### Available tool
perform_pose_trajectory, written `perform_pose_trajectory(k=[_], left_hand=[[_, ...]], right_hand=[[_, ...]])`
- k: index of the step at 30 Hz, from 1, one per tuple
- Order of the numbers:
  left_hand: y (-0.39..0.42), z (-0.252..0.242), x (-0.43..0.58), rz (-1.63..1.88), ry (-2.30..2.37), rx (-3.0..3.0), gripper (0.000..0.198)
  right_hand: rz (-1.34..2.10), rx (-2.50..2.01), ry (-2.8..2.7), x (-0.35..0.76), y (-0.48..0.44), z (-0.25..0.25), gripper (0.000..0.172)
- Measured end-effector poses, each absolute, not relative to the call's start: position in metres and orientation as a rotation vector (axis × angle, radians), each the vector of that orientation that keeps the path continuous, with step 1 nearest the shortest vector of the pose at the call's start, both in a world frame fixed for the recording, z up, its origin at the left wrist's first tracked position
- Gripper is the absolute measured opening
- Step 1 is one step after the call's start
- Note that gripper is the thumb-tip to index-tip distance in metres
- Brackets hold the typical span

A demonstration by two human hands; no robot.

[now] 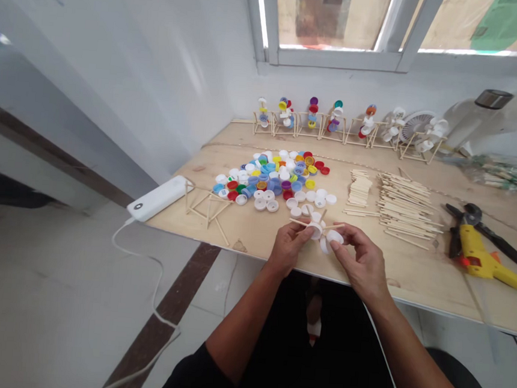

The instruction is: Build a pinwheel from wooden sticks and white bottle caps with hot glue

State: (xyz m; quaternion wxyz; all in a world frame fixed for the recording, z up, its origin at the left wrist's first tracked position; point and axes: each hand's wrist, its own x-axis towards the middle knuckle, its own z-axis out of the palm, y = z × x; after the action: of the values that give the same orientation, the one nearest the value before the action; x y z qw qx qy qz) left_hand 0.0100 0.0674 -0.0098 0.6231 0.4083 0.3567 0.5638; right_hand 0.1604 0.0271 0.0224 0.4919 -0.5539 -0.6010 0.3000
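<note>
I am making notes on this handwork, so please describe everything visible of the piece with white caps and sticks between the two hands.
The piece joins thin, pale sticks, wooden by their look, with round white caps that look like plastic. The sticks spread in several directions, one towards the left, another towards the right. The caps sit at differing angles. The left hand grips its left side; the right hand pinches a cap, near the table's front edge. Its joints are too small to judge.

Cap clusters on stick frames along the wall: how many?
7, in one row: left to right, first, second, third, fourth and fifth, with coloured caps; sixth and seventh, mostly white, beside the small fan. More could be hidden behind; the held piece isn't counted.
</note>
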Motion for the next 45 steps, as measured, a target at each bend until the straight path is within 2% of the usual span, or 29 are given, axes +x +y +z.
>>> perform_pose_trajectory(k=[45], left_hand=[[0.0667,-0.0061,0.0105,1.292,0.828,0.902,0.038]], right_hand=[[0.727,-1.358,-1.419,0.1593,0.0292,0.0195,0.031]])
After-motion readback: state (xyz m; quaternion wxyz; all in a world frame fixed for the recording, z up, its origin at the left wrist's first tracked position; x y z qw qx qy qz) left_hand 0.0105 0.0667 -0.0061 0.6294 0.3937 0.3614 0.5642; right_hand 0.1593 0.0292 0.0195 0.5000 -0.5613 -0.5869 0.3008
